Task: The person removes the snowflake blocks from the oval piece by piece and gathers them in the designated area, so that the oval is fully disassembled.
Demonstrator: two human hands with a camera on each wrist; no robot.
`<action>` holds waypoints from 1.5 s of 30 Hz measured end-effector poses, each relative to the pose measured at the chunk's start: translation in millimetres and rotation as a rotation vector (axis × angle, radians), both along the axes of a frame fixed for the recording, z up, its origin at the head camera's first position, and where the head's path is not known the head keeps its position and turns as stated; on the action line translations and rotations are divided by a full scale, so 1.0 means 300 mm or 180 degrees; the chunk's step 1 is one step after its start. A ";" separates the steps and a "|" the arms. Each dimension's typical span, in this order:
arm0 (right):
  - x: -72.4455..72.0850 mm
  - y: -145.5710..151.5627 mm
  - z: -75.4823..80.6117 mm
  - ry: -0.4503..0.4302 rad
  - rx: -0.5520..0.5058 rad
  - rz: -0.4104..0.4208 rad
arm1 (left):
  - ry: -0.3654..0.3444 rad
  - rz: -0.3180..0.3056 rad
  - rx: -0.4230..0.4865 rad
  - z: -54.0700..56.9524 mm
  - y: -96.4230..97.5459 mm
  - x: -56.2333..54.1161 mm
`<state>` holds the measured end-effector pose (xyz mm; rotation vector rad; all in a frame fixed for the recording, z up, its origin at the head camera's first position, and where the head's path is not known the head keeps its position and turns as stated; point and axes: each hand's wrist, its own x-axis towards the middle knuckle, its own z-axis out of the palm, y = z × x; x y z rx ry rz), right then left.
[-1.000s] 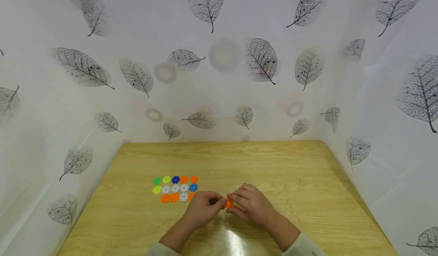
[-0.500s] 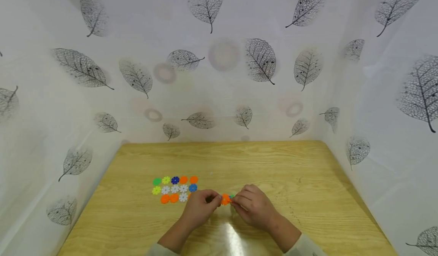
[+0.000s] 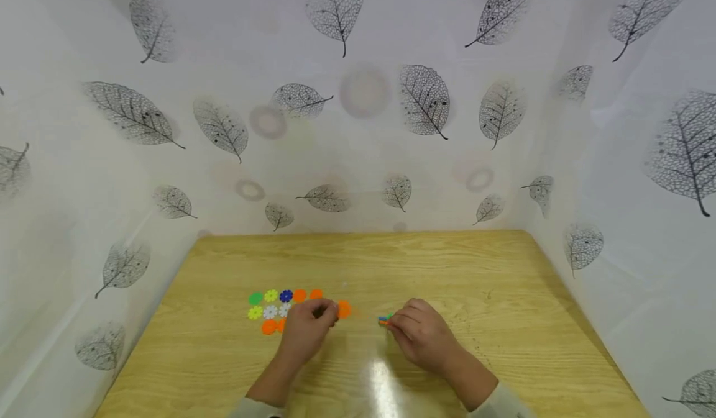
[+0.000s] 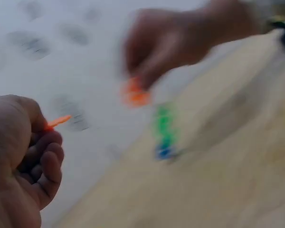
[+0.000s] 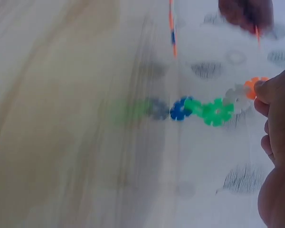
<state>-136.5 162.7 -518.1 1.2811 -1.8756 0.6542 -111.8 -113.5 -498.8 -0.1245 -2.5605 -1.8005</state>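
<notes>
Away to the left, my left hand [image 3: 303, 330] pinches a single orange notched disc [image 3: 344, 309] between thumb and finger; the left wrist view shows that disc [image 4: 59, 121] nearly edge-on. My right hand [image 3: 426, 336] pinches the orange end of a short chain of interlocking notched discs [image 3: 383, 320]. Seen from the right wrist, the chain runs from an orange disc [image 5: 254, 86] through a whitish disc [image 5: 237, 99] and a green disc [image 5: 217, 112] to a blue disc [image 5: 180, 108]. A gap separates the two hands.
Loose notched discs lie in rows on the wooden table [image 3: 447, 269], left of centre: green [image 3: 255, 298], yellow [image 3: 255, 313], dark blue [image 3: 286, 295], white [image 3: 270, 311] and orange [image 3: 269, 327]. The left hand covers some of them. A leaf-print sheet [image 3: 358, 151] surrounds the table's back and sides.
My left hand has moved left, carrying the orange disc away from the right hand, and now overlaps the loose discs more. My right hand stays nearly in place with the chain.
</notes>
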 end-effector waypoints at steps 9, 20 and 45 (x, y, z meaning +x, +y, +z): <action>-0.033 0.074 0.017 -0.0049 -0.0003 -0.0100 | -0.0279 0.0233 0.0076 0.046 -0.208 -0.026; -0.027 0.075 0.006 -0.0041 -0.0072 -0.0151 | -0.0458 0.0738 -0.0230 -0.033 -0.369 -0.010; -0.028 0.062 0.002 -0.0155 -0.0068 -0.0142 | -0.0448 0.1180 -0.1448 -0.138 -0.541 0.012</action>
